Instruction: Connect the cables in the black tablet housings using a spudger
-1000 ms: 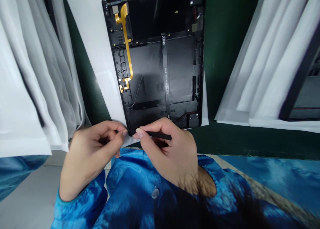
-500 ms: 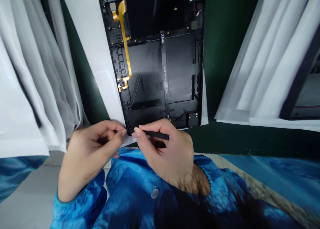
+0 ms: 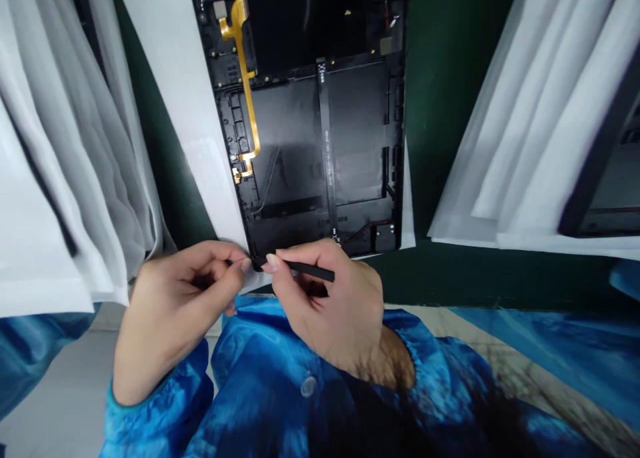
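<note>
An opened black tablet (image 3: 305, 131) lies back-up on a white sheet (image 3: 175, 78), its insides showing a yellow flex cable (image 3: 245, 85). My right hand (image 3: 330, 305) pinches a thin black stick tool (image 3: 307, 269) whose tip meets the tablet's near left corner. My left hand (image 3: 175, 311) is curled, thumb and forefinger pinched together at that same corner, on something too small to make out. Both wrists wear blue sleeves.
Stacks of white foam sheets stand at the left (image 3: 60, 151) and at the right (image 3: 530, 125) on a dark green mat (image 3: 440, 65). A black frame (image 3: 600, 151) leans at the far right. My blue-clad lap (image 3: 310, 405) fills the bottom.
The hands hold their pose at the tablet's corner; the view has drifted slightly, so the tablet sits a little higher and further left in the picture.
</note>
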A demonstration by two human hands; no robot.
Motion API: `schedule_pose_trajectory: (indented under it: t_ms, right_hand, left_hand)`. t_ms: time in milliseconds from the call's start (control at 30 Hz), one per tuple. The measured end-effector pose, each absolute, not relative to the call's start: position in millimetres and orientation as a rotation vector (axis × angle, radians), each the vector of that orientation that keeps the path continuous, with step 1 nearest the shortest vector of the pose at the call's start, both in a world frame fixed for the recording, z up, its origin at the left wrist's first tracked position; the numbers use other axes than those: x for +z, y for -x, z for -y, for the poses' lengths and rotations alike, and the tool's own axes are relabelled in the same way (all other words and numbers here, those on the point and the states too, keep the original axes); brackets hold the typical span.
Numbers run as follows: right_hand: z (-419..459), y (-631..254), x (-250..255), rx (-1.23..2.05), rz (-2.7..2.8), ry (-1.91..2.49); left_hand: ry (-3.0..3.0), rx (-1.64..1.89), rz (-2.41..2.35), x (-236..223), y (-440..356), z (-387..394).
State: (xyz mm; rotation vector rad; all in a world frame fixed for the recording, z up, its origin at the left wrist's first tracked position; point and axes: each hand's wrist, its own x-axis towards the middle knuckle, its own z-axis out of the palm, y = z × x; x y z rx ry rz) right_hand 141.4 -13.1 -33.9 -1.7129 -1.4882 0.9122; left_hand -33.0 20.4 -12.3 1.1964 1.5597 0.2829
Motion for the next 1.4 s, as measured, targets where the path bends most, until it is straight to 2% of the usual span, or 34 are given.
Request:
schedule_pose_trajectory:
  t_ms: [1067, 1400]
  right_hand:
    - [17, -136, -35, 0.812, 1.538, 1.731]
    - [18, -170, -34, 1.083, 1.251, 1.419]
  left_hand:
    - [-1.173, 0.275, -1.560, -9, 31, -22]
    - [-1.209, 0.306, -1.546, -13, 32, -17]
